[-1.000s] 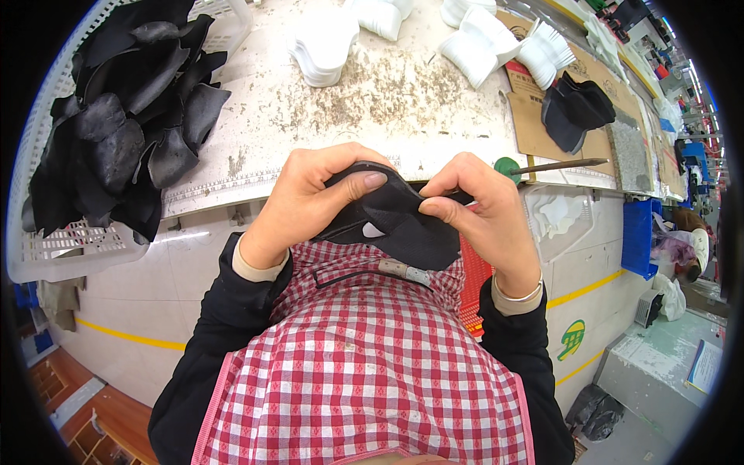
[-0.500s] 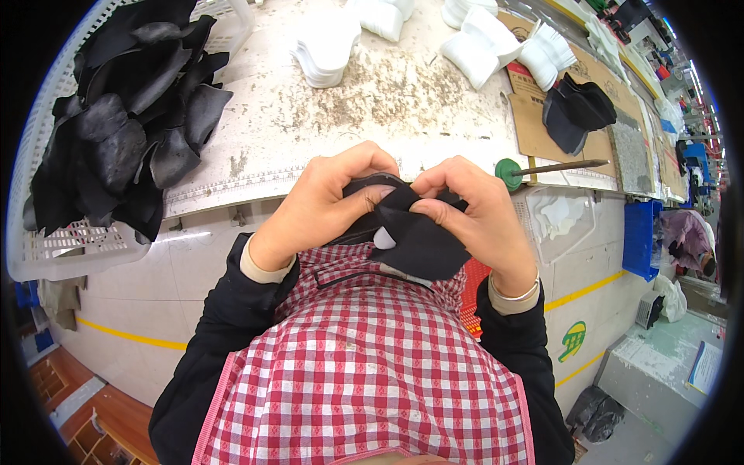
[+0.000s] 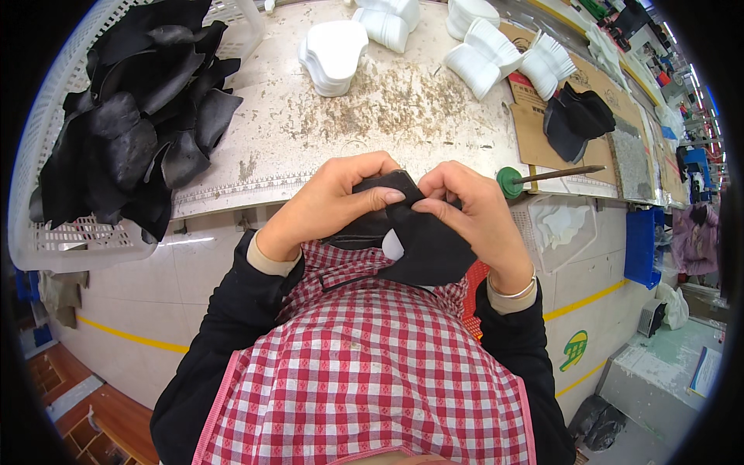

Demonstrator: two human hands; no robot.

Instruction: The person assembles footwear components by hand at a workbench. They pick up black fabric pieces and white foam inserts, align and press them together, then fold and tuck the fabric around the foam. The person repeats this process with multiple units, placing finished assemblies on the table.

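Observation:
In front of my apron, both hands hold a soft black shoe upper (image 3: 430, 252), folded and partly turned over, below the table's front edge. My left hand (image 3: 329, 203) is closed on its upper left part, thumb pressed flat near the fold. Thumb and fingers of my right hand (image 3: 477, 213) pinch its top edge close beside the left thumb. A small rounded white piece (image 3: 392, 245) shows from under the black material; the rest of it is hidden. The curled fingertips of both hands are partly out of sight behind the upper.
A white plastic basket (image 3: 85, 260) at the left is heaped with black pieces (image 3: 128, 147). White shaped stacks (image 3: 333, 58) stand at the table's back. At the right are a green-handled metal tool (image 3: 509, 183), black pieces (image 3: 577, 120) on cardboard (image 3: 535, 141) and a clear bin (image 3: 558, 232) below.
The black upper has shifted slightly right and down in the picture, and more of the white piece shows. My left thumb now lies further along the fold. Both hands keep their hold.

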